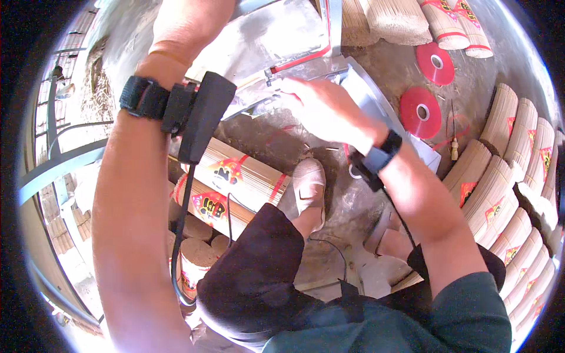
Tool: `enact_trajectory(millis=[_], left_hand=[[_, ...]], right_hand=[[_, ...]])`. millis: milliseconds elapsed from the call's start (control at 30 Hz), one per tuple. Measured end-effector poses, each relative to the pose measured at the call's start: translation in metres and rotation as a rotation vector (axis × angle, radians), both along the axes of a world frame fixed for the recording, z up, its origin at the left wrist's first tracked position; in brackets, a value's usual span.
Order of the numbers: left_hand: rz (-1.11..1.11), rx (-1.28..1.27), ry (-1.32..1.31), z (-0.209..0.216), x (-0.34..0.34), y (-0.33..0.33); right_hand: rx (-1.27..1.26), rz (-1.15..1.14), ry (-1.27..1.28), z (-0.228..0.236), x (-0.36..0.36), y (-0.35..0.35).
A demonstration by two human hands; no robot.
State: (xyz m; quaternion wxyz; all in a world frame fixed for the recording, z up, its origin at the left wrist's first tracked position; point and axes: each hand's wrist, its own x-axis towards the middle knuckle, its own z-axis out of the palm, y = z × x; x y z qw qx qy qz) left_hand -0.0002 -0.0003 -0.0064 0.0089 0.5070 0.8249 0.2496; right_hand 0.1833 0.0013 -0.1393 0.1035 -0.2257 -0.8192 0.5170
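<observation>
My left hand (pixel 191 26) reaches to the top edge above a pale, flat-topped metal stand (pixel 259 41). Its fingers run out of the picture, so what they do is hidden. Lower and to the right, my right hand (pixel 329 112) is bent in at the stand's near edge, with its fingertips drawn together beside a whitish, shiny strip. Glare hides what is between those fingers. A red band (pixel 300 59) runs along the stand's edge just beyond them. Each wrist wears a black strap with a dark device on it.
Bundles of thin sticks (pixel 241 170) with red bands and labels lie left of my foot. More bundles (pixel 494 170) line the right side, and others (pixel 394 20) lie at the back. Two red tape rolls (pixel 435 63) rest on the floor (pixel 329 259). Cables hang by my legs.
</observation>
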Motion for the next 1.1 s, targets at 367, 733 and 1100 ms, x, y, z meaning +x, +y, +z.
enact_trajectory(millis=[367, 733, 1100], left_hand=[[0.343, -0.192, -0.243, 0.031, 0.040, 0.010], [-0.390, -0.030, 0.735, -0.008, -0.032, -0.004], [-0.355, -0.058, 0.695, -0.014, -0.027, 0.005]], right_hand=[[0.762, 0.087, 0.037, -0.015, -0.055, 0.043], [0.715, 0.191, -0.063, -0.010, -0.079, 0.042], [0.773, 0.338, -0.157, 0.007, -0.082, 0.060]])
